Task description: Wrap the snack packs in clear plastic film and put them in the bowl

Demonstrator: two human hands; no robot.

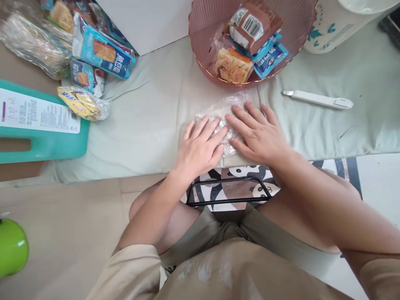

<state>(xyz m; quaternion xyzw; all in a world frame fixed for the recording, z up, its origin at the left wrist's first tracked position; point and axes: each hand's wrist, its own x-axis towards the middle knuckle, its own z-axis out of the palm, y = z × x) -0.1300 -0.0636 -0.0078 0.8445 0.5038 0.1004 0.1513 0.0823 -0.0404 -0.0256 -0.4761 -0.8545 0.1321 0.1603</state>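
A crinkled clear plastic bag (230, 129) lies flat near the front edge of the cloth-covered surface. My left hand (200, 146) rests on its left part, palm down, fingers stretched out. From the right, my right hand (256, 131) lies spread on the same plastic. Neither hand grips anything, and the palms hide part of the bag. Just beyond it stands a pink ribbed bowl (200, 54) with a gold rim, holding several wrapped snacks (253, 27). To the right of my right hand lies a white utility knife (318, 100), its tip pointing left.
Several packaged snacks (104, 50) are heaped at the upper left, beside a teal jug (62, 143) with a white label. A white bin (325, 29) with a leaf print stands at the back right. On the floor at the left sits a green container (12, 248).
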